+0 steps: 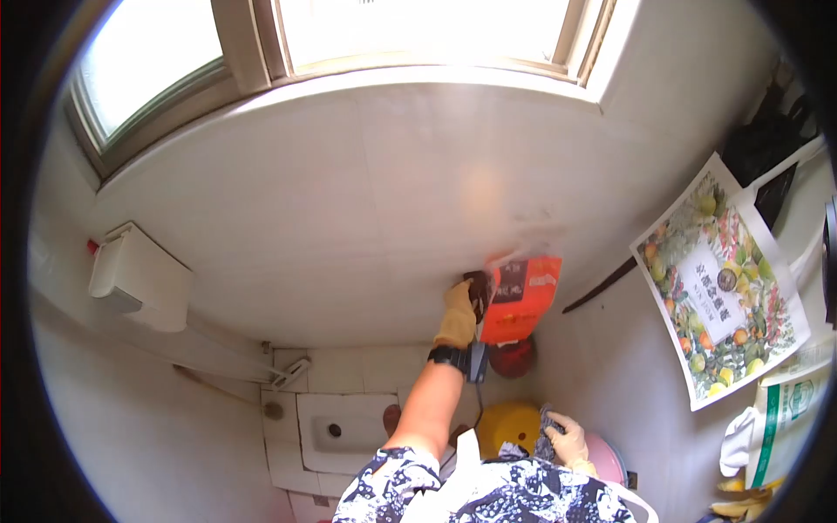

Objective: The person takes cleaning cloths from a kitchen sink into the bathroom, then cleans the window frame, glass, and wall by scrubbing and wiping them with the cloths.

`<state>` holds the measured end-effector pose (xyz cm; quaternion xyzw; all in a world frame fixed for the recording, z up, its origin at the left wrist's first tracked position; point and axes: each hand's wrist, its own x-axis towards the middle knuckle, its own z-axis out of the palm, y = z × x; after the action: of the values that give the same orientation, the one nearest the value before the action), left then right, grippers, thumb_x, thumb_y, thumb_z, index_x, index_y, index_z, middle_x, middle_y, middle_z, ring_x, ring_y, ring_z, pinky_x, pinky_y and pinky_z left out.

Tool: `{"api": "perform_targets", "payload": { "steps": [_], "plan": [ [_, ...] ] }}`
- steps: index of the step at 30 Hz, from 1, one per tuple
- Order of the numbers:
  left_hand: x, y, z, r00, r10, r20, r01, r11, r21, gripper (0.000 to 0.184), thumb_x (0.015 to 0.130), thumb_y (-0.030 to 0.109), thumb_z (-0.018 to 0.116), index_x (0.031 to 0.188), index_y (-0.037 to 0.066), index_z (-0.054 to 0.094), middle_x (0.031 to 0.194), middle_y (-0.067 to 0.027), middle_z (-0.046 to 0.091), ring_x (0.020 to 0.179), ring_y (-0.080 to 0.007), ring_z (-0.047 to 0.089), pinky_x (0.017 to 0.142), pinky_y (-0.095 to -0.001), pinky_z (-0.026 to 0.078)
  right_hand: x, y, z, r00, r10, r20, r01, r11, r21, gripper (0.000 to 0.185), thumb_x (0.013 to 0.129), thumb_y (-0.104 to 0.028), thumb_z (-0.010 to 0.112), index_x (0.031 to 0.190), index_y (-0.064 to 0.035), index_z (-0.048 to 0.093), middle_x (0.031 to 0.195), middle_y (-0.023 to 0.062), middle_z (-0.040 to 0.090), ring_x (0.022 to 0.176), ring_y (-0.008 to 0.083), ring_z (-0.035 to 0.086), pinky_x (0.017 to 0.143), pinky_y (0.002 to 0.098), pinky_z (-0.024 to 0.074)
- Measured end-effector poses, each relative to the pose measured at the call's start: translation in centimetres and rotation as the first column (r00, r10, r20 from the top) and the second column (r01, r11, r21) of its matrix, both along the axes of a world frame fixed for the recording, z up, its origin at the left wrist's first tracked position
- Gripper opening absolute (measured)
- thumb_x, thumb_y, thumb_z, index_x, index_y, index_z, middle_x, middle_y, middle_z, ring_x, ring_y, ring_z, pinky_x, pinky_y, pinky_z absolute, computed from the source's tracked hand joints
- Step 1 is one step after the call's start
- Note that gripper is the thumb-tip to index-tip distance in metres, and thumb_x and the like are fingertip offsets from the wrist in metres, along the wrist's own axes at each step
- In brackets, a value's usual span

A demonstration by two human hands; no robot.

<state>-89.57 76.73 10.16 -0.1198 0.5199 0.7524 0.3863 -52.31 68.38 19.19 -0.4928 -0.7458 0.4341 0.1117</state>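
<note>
My left hand (pixel 458 318), in a pale yellowish glove with a dark watch band at the wrist, reaches forward to the tiled wall. Its fingers are closed at a dark, crumpled piece (pixel 477 292) that I cannot identify. Right beside it an orange-red printed bag (pixel 521 301) hangs against the wall; whether the fingers touch it is unclear. Low at the right, my right hand (pixel 571 442), also in a pale glove, grips a dark grey patterned cloth (pixel 547 431). Under that cloth is a yellow basin (pixel 501 423), and a pink bucket (pixel 608 458) stands beside the hand.
A white squat toilet (pixel 349 453) is set in the floor at lower left. On the left wall is a white box (pixel 144 279). A fruit-printed paper bag (pixel 724 288) and a white-and-green bag (pixel 780 431) hang at right. A window (pixel 418 70) spans the top.
</note>
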Motion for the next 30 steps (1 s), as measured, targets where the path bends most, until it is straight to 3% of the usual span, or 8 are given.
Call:
{"api": "perform_targets", "payload": {
  "steps": [2, 3, 4, 6, 8, 17, 24, 30],
  "plan": [
    [-1.0, -0.7, -0.1, 0.996, 0.018, 0.089, -0.023, 0.998, 0.056, 0.024, 0.08, 0.01, 0.065, 0.104, 0.007, 0.061, 0.085, -0.007, 0.061, 0.075, -0.0181, 0.057, 0.059, -0.0304, 0.048, -1.1, 0.3, 0.2, 0.999, 0.035, 0.001, -0.035, 0.999, 0.012, 0.035, 0.075, -0.009, 0.067, 0.111, -0.0046, 0.066, 0.108, 0.0171, 0.065, 0.103, 0.0301, 0.061, 0.092, 0.0339, 0.0455],
    [-0.1, -4.2, 2.2, 0.771, 0.056, -0.635, -0.067, 0.998, 0.008, 0.03, 0.08, 0.009, 0.066, 0.11, 0.007, 0.059, 0.093, -0.0077, 0.06, 0.085, -0.0187, 0.056, 0.07, -0.0311, 0.047, -0.8, -0.4, 0.4, 0.998, 0.06, 0.028, -0.06, 0.998, 0.003, 0.036, 0.075, -0.009, 0.067, 0.111, -0.0046, 0.065, 0.108, 0.017, 0.065, 0.103, 0.0303, 0.061, 0.092, 0.0339, 0.0454],
    [-0.2, -6.7, 4.4, 0.095, 0.027, -0.995, -0.123, 0.992, 0.016, 0.036, 0.081, 0.009, 0.066, 0.116, 0.008, 0.057, 0.101, -0.0083, 0.059, 0.095, -0.0193, 0.054, 0.08, -0.0318, 0.046, -0.9, -0.4, 0.5, 0.998, 0.058, 0.031, -0.059, 0.998, 0.005, 0.036, 0.075, -0.009, 0.067, 0.111, -0.0046, 0.065, 0.108, 0.017, 0.065, 0.103, 0.0303, 0.061, 0.092, 0.0339, 0.0454],
    [-2.1, -9.9, 5.8, 0.353, 0.003, -0.936, -0.051, 0.999, -0.016, 0.036, 0.087, 0.011, 0.06, 0.122, 0.007, 0.054, 0.112, -0.0081, 0.057, 0.107, -0.0218, 0.051, 0.097, -0.0341, 0.038, -1.2, -0.5, 0.5, 0.998, 0.056, 0.001, -0.056, 0.998, -0.014, 0.036, 0.076, -0.009, 0.067, 0.111, -0.0048, 0.065, 0.108, 0.0167, 0.064, 0.103, 0.0305, 0.06, 0.092, 0.0339, 0.0453],
    [-5.3, -13.6, 9.1, 0.924, 0.144, -0.355, 0.038, 0.888, 0.458, 0.04, 0.093, 0.023, 0.053, 0.128, 0.005, 0.049, 0.123, -0.0079, 0.053, 0.114, -0.0233, 0.05, 0.101, -0.0354, 0.035, -1.2, -0.6, 0.7, 0.999, 0.04, -0.017, -0.04, 0.999, -0.006, 0.035, 0.076, -0.009, 0.066, 0.11, -0.005, 0.066, 0.109, 0.0165, 0.064, 0.103, 0.0304, 0.06, 0.092, 0.0336, 0.0454],
    [-13.3, -23.6, 11.9, 0.726, 0.641, -0.247, -0.535, 0.753, 0.383, 0.034, 0.094, 0.027, 0.054, 0.121, 0.005, 0.054, 0.114, -0.0086, 0.057, 0.104, -0.0192, 0.054, 0.089, -0.0322, 0.045, 0.3, -1.5, -0.2, 0.999, 0.045, -0.002, -0.045, 0.999, -0.014, 0.034, 0.076, -0.007, 0.066, 0.11, -0.004, 0.066, 0.108, 0.0153, 0.065, 0.102, 0.0285, 0.061, 0.092, 0.033, 0.0455],
    [-0.8, -12.2, 14.9, 0.038, 0.255, -0.966, -0.612, 0.77, 0.179, 0.024, 0.089, 0.018, 0.06, 0.104, 0.0, 0.056, 0.115, -0.0189, 0.054, 0.109, -0.0327, 0.051, 0.093, -0.0424, 0.042, -1.5, -0.8, 1.3, 0.996, 0.075, -0.037, -0.076, 0.997, -0.022, 0.036, 0.075, -0.006, 0.067, 0.11, -0.0043, 0.066, 0.104, 0.0146, 0.066, 0.099, 0.0272, 0.063, 0.089, 0.0316, 0.0473],
    [-2.3, -3.4, 12.9, -0.045, 0.046, -0.998, -0.681, 0.73, 0.064, 0.045, 0.081, 0.037, 0.064, 0.121, 0.016, 0.056, 0.136, -0.0259, 0.034, 0.119, -0.0527, 0.033, 0.094, -0.0644, 0.029, -0.4, 0.0, -0.4, 0.993, 0.115, 0.011, -0.115, 0.992, 0.056, 0.037, 0.074, -0.012, 0.068, 0.11, -0.0049, 0.066, 0.108, 0.0159, 0.066, 0.101, 0.0288, 0.063, 0.09, 0.0329, 0.0475]
  ]
}}
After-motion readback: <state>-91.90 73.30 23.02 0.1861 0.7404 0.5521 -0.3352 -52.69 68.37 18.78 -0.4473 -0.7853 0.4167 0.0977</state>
